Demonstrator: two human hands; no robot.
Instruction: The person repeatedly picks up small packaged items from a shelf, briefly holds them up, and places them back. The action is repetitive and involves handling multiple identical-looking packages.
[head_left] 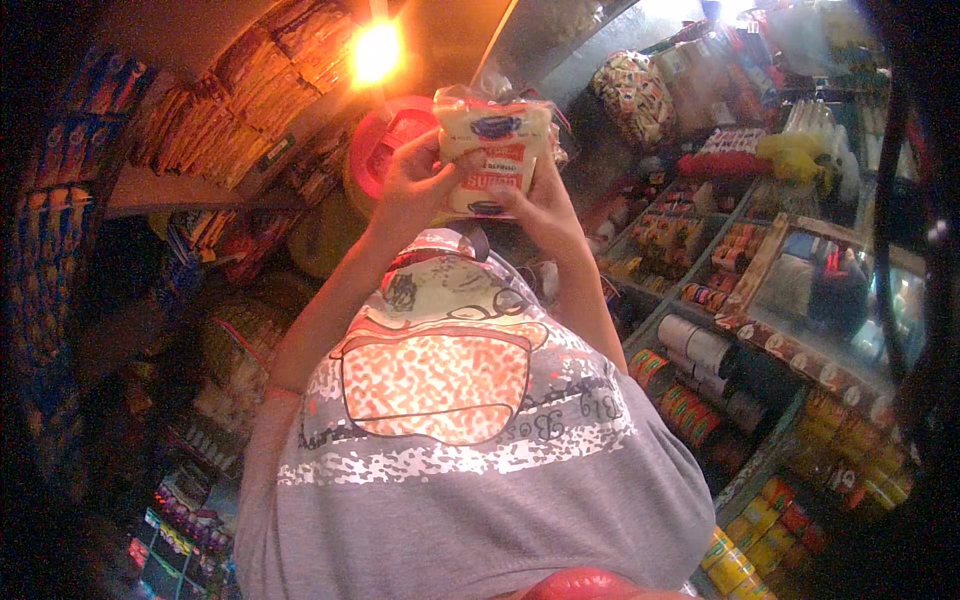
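Upper centre of frame: I see a pale plastic packet (497, 150), left hand (412, 182) and right hand (545, 208) gripping its opposite sides, fingers closed. Probably light, pliable, slippery; best held by both edges.

A small, crammed shop: strips of blue sachets (75, 150) hang at left, stacked packets (235, 95) fill a shelf (140, 206) near 1 glowing bulb (376, 52), and divided display compartments (665, 240) hold small goods at right.
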